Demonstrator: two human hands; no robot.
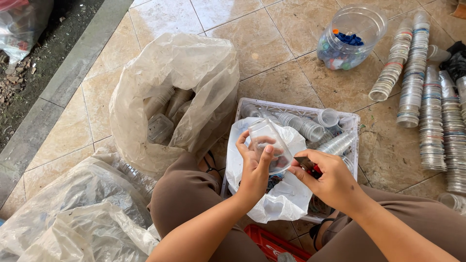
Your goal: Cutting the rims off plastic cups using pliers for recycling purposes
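Left hand (255,167) has its fingers (241,145) wrapped around a clear plastic cup (268,143), thumb on the near wall, cup tilted with its base up and away from the body. Grip is closed on it.

Right hand (330,177) is just right of the cup, fingers curled tight around a small cutter with a red handle and dark blade (308,165); blade tip sits at or very near the cup's rim. Contact probably, but the view is too tight to be sure.

Directly under both sets of fingers: a white plastic bag (281,199) draped over a white slotted plastic crate (297,107). More clear cups (303,127) lie in the crate just beyond the fingertips.

Left of the left hand: a large translucent plastic sack (184,73) holding more cups, on the beige tiled floor (272,43).

Well beyond the right fingers: a clear round plastic jar of coloured bottle caps (347,41). Further right: long nested stacks of clear cups (412,73) lying on the floor.

Near the body, below the hands: edge of a red plastic crate (267,242).
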